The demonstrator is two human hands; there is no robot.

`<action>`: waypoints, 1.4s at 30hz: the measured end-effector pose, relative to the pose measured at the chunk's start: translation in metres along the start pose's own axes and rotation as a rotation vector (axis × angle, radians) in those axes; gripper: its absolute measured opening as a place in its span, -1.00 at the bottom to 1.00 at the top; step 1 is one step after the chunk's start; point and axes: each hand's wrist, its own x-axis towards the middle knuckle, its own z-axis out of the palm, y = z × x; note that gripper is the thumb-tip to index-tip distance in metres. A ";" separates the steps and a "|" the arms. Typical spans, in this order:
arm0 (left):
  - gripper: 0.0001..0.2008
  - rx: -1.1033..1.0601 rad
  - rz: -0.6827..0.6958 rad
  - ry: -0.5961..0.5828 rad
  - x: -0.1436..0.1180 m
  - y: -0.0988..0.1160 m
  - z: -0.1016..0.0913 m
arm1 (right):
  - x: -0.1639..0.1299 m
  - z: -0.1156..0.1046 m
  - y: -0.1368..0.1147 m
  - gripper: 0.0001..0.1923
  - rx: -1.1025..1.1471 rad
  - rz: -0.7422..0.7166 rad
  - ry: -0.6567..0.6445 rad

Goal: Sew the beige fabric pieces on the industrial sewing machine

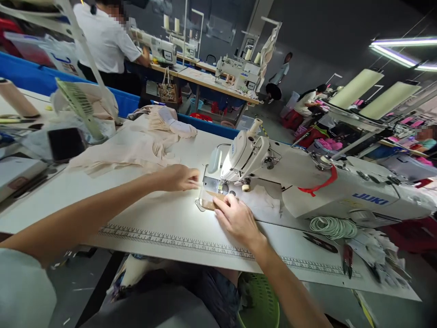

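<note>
A white sewing machine [259, 159] stands on the table, its lamp lighting the metal needle plate [212, 184]. Just left of that plate is my left hand [180, 177], its fingers curled together in a pinch; whatever they hold, if anything, is too small to make out. My right hand [235, 216] lies in front of the needle area with fingers stretched out. Its fingertips rest on a small tan piece [209, 199] at the machine bed's front edge. Pale fabric [264, 202] lies under the machine arm, to the right of the needle.
Beige fabric pieces [133, 146] lie at the back left, near a phone [66, 143] and a green fan [77, 105]. A ruler strip [191, 244] runs along the front edge. At right are pale green rings [332, 227], dark snips [321, 243] and scraps [372, 250]. Other people sit beyond.
</note>
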 end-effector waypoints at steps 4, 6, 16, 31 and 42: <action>-0.81 -0.126 -0.009 -0.097 0.021 0.021 0.027 | 0.005 0.010 -0.004 -0.68 -0.117 -0.052 0.037; -0.80 -0.198 -0.024 -0.116 0.023 0.026 0.033 | 0.004 0.012 -0.003 -0.66 -0.122 -0.055 0.054; -0.71 -0.181 0.010 -0.054 0.029 0.022 0.026 | 0.004 0.011 0.000 -0.66 -0.080 -0.038 0.037; -0.80 -0.528 -0.168 -0.180 0.026 0.037 0.018 | 0.004 0.012 0.000 -0.73 -0.066 -0.036 0.076; -0.84 -0.182 -0.226 -0.081 0.035 0.036 0.044 | 0.002 0.011 -0.001 -0.72 -0.069 -0.010 0.069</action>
